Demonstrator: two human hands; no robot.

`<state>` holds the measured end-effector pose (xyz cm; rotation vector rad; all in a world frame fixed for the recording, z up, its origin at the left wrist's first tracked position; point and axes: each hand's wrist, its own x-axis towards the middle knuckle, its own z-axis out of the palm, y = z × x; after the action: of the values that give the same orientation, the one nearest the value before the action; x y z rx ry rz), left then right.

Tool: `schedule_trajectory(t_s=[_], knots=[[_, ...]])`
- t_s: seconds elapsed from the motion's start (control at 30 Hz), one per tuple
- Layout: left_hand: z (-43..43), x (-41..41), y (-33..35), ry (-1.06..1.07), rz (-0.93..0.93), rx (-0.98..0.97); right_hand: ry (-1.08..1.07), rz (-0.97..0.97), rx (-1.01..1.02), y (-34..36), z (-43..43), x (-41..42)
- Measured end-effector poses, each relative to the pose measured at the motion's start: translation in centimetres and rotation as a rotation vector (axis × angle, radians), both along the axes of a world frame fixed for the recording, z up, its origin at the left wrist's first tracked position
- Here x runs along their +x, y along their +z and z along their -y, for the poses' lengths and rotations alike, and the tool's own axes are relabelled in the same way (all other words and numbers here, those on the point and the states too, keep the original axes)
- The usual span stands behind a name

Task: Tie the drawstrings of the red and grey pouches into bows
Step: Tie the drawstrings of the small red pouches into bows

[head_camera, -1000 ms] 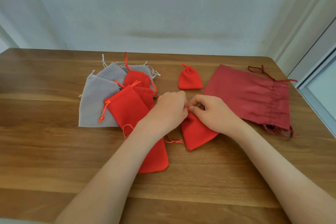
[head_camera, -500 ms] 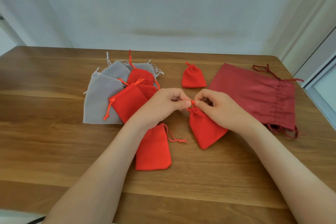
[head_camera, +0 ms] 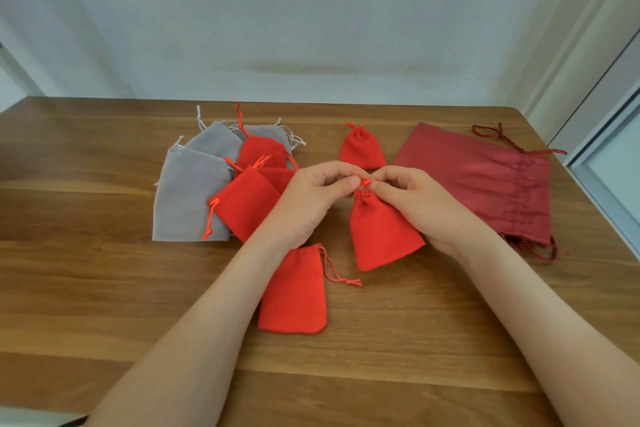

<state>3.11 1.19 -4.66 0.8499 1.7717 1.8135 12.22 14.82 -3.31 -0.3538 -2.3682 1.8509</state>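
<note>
Mid-table, left hand (head_camera: 311, 201) and right hand (head_camera: 415, 208) pinch the drawstring (head_camera: 365, 181) — red pouch (head_camera: 381, 236) (lengthwise) points neck-away.

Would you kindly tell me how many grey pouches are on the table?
3, all on the left: the front grey pouch, the middle grey pouch behind it, the back grey pouch farthest. Others may lie hidden.
</note>
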Motion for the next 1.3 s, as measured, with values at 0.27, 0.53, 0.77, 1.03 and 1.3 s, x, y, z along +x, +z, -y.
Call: schedule_trajectory(t_s=[0.27,0.53,0.77,1.03,1.3], knots=[[0.4,-0.6,0.1,-0.010,-0.045,-0.052,0.000,0.035,-0.009,-0.1,0.2,-0.1],[0.6,-0.5,0.3,-0.025,-0.061,-0.159,-0.027,0.016,0.238,-0.7,0.0,-0.4],[0.2,0.0,0.1,0.077,-0.166,-0.379,0.011,0.009,0.525,-1.3,0.1,-0.5],[-1.2,1.0,0.5,0.153,-0.617,-0.676,0.049,0.024,0.657,-1.1,0.2,-0.8],[-1.3,1.0,-1.0,0.359,-1.174,-0.387,-0.112,-0.039,0.300,-0.9,0.0,-0.9]])
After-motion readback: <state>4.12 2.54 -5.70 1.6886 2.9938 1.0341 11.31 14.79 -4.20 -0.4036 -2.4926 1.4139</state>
